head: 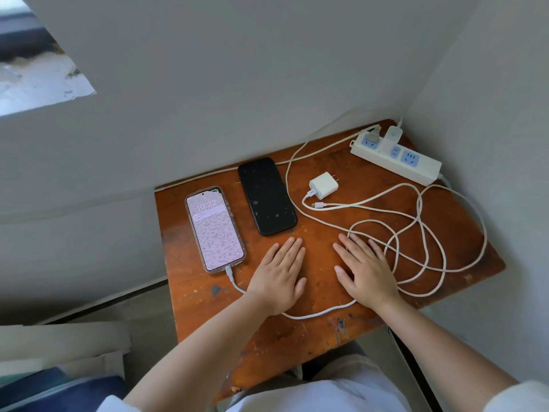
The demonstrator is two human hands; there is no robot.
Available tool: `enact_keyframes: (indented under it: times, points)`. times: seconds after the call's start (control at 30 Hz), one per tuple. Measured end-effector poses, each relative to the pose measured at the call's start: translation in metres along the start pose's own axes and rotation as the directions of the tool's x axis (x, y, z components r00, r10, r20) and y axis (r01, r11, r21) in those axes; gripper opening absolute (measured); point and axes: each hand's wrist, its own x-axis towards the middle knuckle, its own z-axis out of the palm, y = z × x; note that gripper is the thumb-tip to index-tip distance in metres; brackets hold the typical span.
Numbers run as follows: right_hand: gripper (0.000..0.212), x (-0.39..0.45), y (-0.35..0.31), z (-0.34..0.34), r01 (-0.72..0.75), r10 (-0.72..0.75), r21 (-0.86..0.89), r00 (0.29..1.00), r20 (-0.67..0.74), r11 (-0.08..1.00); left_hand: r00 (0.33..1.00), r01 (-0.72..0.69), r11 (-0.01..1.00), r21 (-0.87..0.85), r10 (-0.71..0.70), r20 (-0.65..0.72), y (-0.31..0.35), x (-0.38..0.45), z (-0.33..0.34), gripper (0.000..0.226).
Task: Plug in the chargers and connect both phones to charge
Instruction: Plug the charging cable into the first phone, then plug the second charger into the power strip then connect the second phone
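A lit phone (214, 229) in a clear case lies at the left of the wooden table (297, 346), with a white cable (315, 315) plugged into its bottom end. To its right lies a dark phone (266, 196) with no cable in it. A loose white charger (323, 185) rests on the table, prongs free, its cable's free plug (318, 205) beside it. Another white charger (391, 137) sits in the power strip (421, 168) at the back right. My left hand (279, 275) and my right hand (364, 270) lie flat on the table, fingers apart, holding nothing.
Loops of white cable (421, 233) sprawl over the right half of the table, partly under my right hand. Grey walls close in behind and to the right. A window opening (38, 75) is at the upper left. Pale bags (65, 346) lie on the floor at the left.
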Motion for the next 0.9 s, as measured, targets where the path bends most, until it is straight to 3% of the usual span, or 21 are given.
enact_keyframes:
  times: [0.23,0.57,0.67,0.73,0.83,0.9]
  points:
    - [0.055,0.001,0.005,0.004,-0.003,0.005,-0.040,0.999,0.043,0.999,1.000,0.004,1.000,-0.002,-0.004,0.021,0.001,0.000,-0.003,0.060]
    - [0.039,0.001,-0.006,-0.003,0.013,-0.018,-0.126,0.999,-0.044,0.992,0.999,0.022,0.999,-0.025,-0.021,0.033,0.001,-0.001,-0.005,0.060]
    - [0.033,0.013,-0.013,-0.020,0.029,-0.023,-0.167,0.999,0.036,0.986,0.999,0.023,0.999,-0.025,-0.022,0.033,0.001,0.000,-0.006,0.060]
    - [0.023,0.025,-0.019,-0.042,0.150,-0.152,-0.091,0.988,-0.021,0.984,0.999,0.034,0.999,-0.038,-0.032,0.038,0.001,-0.001,-0.006,0.060]
    - [0.010,0.053,-0.021,-0.076,0.272,-0.279,-0.065,0.909,-0.310,0.960,0.998,0.046,0.998,-0.049,-0.044,0.042,0.002,-0.001,-0.009,0.060]
    - [0.016,0.082,-0.022,-0.090,0.244,-0.275,-0.140,0.919,-0.283,0.960,0.997,0.059,0.997,-0.059,-0.057,0.046,0.003,-0.002,-0.011,0.060]
